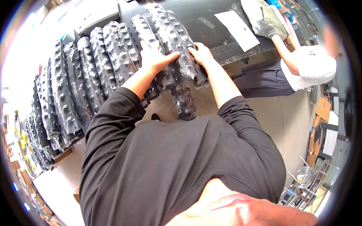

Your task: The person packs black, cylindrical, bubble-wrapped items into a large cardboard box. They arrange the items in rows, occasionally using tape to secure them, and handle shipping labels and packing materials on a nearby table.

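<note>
Long black studded pieces wrapped in clear plastic lie side by side on a dark table. Both of my hands are at the right end of this row, on either side of one wrapped studded piece [173, 37]. My left hand [154, 59] presses on its left side with the thumb stretched across the plastic. From the right, my right hand [202, 55] grips the edge, its thumb on the wrap and its other fingers partly hidden. Below them, another wrapped studded piece [183, 101] hangs past the table's near edge.
To the left stand several more wrapped studded pieces [86, 64]. A white sheet [237, 30] lies on the dark table [211, 39]. At the right, a co-worker's gloved hand [266, 29] rests on a pale green bag [260, 15]. A wire rack [305, 184] stands at the lower right.
</note>
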`<state>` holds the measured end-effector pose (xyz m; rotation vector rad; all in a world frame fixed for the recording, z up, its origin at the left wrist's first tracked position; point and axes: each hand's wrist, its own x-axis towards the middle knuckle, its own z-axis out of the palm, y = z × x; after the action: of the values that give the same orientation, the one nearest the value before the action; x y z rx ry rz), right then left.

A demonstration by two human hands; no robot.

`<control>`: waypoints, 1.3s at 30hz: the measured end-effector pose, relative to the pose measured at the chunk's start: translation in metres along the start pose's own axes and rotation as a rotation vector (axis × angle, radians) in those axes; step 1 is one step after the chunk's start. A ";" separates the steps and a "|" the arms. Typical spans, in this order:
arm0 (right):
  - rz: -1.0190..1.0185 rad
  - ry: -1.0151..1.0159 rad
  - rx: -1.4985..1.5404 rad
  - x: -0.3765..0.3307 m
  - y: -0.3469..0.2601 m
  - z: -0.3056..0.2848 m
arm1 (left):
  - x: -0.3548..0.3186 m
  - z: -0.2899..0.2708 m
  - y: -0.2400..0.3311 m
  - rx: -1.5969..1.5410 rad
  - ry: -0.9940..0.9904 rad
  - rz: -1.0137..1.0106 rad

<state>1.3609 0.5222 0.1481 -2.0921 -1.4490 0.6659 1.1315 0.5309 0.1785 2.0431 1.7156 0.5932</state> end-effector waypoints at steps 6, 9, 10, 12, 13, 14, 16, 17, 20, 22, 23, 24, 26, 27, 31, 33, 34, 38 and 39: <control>0.188 -0.400 0.455 0.072 0.041 -0.031 | 0.046 0.046 0.009 -0.359 0.144 0.244; 0.099 -0.232 0.153 0.025 -0.033 -0.026 | 0.069 0.064 -0.030 -0.635 0.093 0.124; 0.107 -0.164 0.038 0.018 -0.041 -0.025 | 0.074 0.069 -0.036 -0.709 0.051 0.087; 0.133 -0.083 -0.078 0.009 -0.042 -0.026 | 0.065 0.072 -0.035 -0.402 0.092 0.001; 0.094 -0.082 -0.043 0.017 -0.027 -0.027 | 0.054 0.071 -0.029 -0.125 0.150 -0.075; 0.027 -0.087 -0.006 0.030 -0.018 -0.025 | 0.059 0.092 -0.041 0.043 0.176 -0.134; -0.040 -0.032 -0.029 0.031 -0.005 -0.025 | 0.040 0.069 0.002 -0.013 -0.028 -0.226; -0.056 -0.012 -0.103 0.029 -0.016 -0.028 | 0.037 0.059 0.007 -0.099 -0.083 -0.297; -0.029 -0.073 -0.340 0.013 -0.081 -0.024 | 0.045 0.070 -0.014 -0.150 0.005 -0.244; -0.171 0.034 -0.565 -0.002 -0.112 -0.010 | 0.047 0.090 -0.025 -0.087 0.021 -0.289; -0.197 0.047 -0.606 0.002 -0.100 -0.011 | 0.035 0.078 -0.005 -0.042 -0.112 -0.248; -0.233 0.019 -0.688 -0.004 -0.102 -0.017 | 0.021 0.055 0.011 0.011 -0.225 -0.212; -0.327 0.085 -0.872 0.013 -0.078 -0.013 | -0.006 0.001 0.021 0.083 -0.394 0.047; -0.360 0.085 -0.868 0.012 -0.074 -0.009 | -0.018 -0.023 0.010 0.099 -0.457 0.259; -0.421 0.068 -0.951 0.014 -0.052 -0.008 | -0.083 -0.153 -0.046 0.183 0.004 0.384; -0.419 0.030 -0.985 0.012 -0.059 -0.010 | -0.119 -0.209 -0.097 0.343 0.226 0.237; -0.413 0.010 -0.976 0.012 -0.064 -0.010 | -0.141 -0.233 -0.117 0.412 0.349 0.132; -0.325 -0.009 -0.858 0.006 -0.075 0.004 | -0.204 -0.324 -0.201 0.716 0.536 -0.181; -0.281 -0.007 -0.860 -0.012 -0.094 0.009 | -0.213 -0.340 -0.231 0.709 0.556 -0.268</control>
<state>1.2856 0.5404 0.2033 -2.3666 -2.2449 -0.1081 0.7201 0.3703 0.3180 2.1293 2.7981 0.5435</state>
